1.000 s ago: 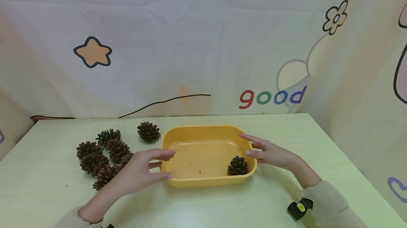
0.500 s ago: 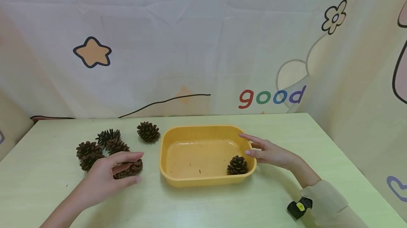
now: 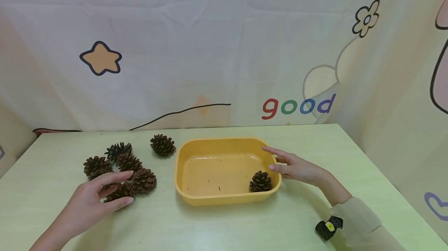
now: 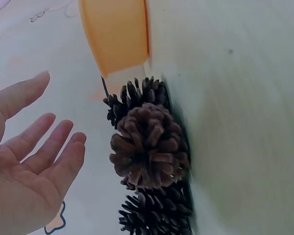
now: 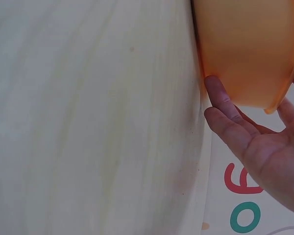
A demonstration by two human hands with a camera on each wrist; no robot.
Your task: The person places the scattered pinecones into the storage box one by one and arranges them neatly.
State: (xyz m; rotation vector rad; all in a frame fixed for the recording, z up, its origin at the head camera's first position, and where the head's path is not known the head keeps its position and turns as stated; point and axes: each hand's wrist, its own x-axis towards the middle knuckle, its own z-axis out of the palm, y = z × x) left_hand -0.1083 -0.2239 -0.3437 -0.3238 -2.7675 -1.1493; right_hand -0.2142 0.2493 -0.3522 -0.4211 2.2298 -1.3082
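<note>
My left hand [image 3: 89, 198] hovers just in front of the pine cone pile, thumb and fingers spread apart, with nothing between them. A brown pine cone [image 4: 149, 147] is close to its fingers in the left wrist view; another pine cone [image 3: 143, 181] lies right of the hand. My right hand [image 3: 299, 168] rests against the right end of a yellow plastic basin [image 3: 227, 200]. Its thumb and index finger reach over the rim, while fairly straight fingers [image 5: 230, 129] touch the outer wall. One pine cone [image 3: 260, 182] sits inside the basin at the front right corner.
A single pine cone [image 3: 162, 145] lies behind and left of the basin. Several more, such as the dark pine cone [image 3: 119, 151], cluster on the left of the pale table [image 3: 224, 229]. A printed cloth [image 3: 196, 60] hangs along the table's back edge.
My left hand has moved left, from the basin's left rim to the pine cone pile, uncovering cones on the pile's right side. My right hand and the basin stay in place.
</note>
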